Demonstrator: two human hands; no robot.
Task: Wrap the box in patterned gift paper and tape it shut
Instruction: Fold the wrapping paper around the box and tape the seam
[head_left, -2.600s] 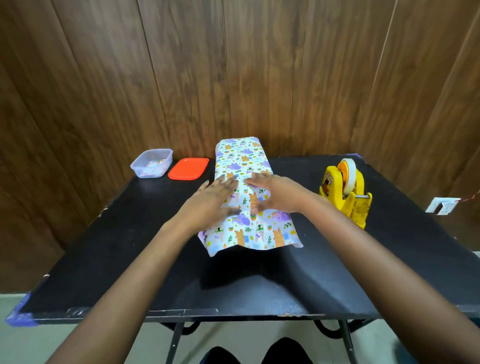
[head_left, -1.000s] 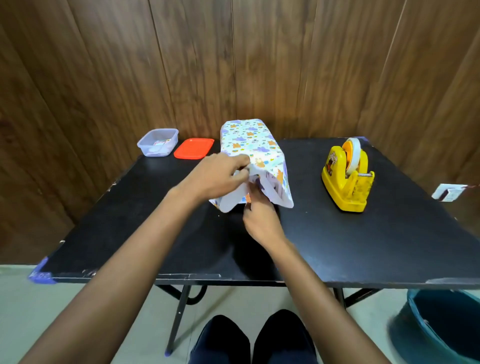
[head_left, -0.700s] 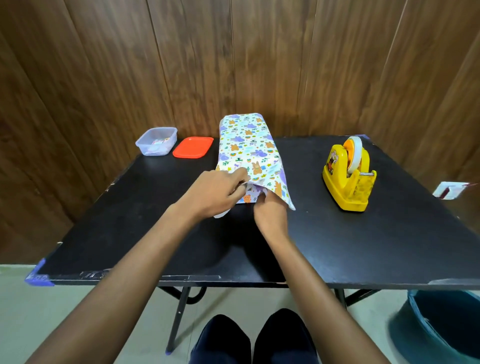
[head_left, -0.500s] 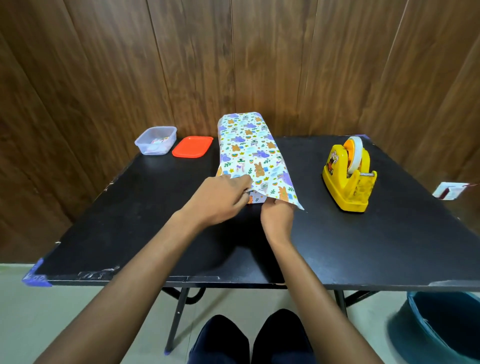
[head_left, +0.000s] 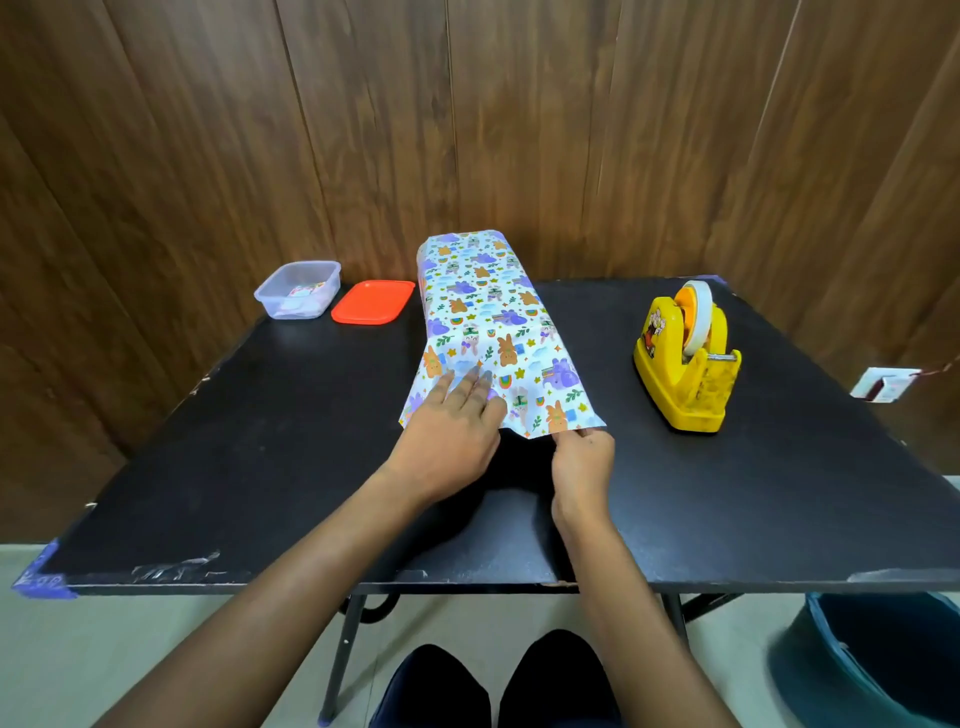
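Left hand (head_left: 449, 447) lay flat, fingers straight, on the near end of the gift paper (head_left: 488, 322), which covered the hidden box at the middle of the black surface (head_left: 260, 441). The right hand (head_left: 582, 467) pinched the paper's near right corner with curled fingers. A yellow tape dispenser (head_left: 685, 358) stood well apart to the right, while a clear tub (head_left: 298, 288) and an orange lid (head_left: 374, 301) sat side by side at the far left.

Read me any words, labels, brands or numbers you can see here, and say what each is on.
No readable text anywhere.
On the yellow tape dispenser: a cartoon sticker, any lettering too blurred.
On the gift paper: animal and rainbow pictures, no words.
In the clear container: contents too small to read.
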